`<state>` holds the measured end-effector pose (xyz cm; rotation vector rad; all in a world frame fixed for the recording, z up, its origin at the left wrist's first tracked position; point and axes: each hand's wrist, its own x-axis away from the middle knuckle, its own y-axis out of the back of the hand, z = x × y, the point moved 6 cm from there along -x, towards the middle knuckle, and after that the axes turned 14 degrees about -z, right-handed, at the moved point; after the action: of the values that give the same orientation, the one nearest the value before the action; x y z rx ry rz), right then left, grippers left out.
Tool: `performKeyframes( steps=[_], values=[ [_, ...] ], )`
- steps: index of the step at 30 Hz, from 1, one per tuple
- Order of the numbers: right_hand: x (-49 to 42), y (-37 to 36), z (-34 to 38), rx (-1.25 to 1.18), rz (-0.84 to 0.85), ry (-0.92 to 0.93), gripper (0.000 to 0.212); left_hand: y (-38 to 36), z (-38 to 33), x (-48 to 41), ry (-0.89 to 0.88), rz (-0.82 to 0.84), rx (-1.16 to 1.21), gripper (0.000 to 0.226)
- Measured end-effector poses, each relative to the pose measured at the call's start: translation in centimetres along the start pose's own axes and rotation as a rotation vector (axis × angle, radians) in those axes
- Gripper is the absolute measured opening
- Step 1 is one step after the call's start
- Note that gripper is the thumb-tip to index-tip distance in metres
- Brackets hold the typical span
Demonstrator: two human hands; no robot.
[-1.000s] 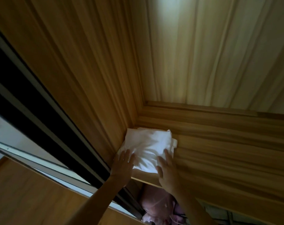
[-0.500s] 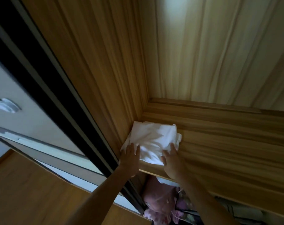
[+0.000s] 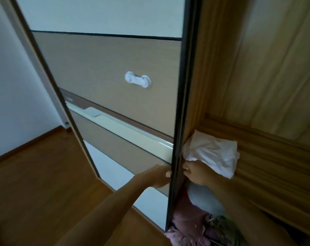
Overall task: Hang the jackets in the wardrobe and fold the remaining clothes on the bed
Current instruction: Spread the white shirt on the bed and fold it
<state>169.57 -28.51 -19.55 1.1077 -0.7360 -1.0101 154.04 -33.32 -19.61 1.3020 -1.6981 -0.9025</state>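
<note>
A folded white garment (image 3: 212, 152) lies in the left corner of a wooden wardrobe shelf (image 3: 274, 167). Both hands are off it and at the dark edge of the sliding wardrobe door (image 3: 179, 121). My left hand (image 3: 158, 176) is on the door's outer side, its fingertips curled onto the edge. On the inner side, just below the garment, my right hand (image 3: 195, 173) has its fingers curled against the same edge.
Pink and patterned clothes (image 3: 191, 222) hang or lie below the shelf inside the wardrobe. The door carries a white child lock (image 3: 138, 79) and a long pale handle strip (image 3: 126, 132). Wooden floor (image 3: 35, 183) spreads to the left beside a white wall.
Both hands left the white garment on the shelf and moved down-left to the door edge. My view swung left, bringing the door's front and the floor into sight.
</note>
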Motion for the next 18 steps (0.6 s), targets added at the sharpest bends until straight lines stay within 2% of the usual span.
performKeyframes(
  steps=[5, 9, 14, 18],
  values=[
    [2.4, -5.6, 12.1, -0.018, 0.309, 0.001, 0.022, 2.7, 13.8, 11.8, 0.161, -0.043, -0.080, 0.038],
    [3.5, -9.9, 22.4, -0.017, 0.356, 0.051, 0.011, 5.0, 23.6, 20.9, 0.315, -0.061, -0.062, 0.034],
    [4.3, -14.0, 36.5, 0.011, 0.392, 0.233, 0.019, 6.1, 32.1, 30.5, 0.460, -0.076, -0.006, 0.029],
    [4.9, -17.0, 47.1, 0.051, 0.430, 0.420, 0.027, 6.6, 38.3, 37.6, 0.580, -0.075, 0.081, 0.036]
  ],
)
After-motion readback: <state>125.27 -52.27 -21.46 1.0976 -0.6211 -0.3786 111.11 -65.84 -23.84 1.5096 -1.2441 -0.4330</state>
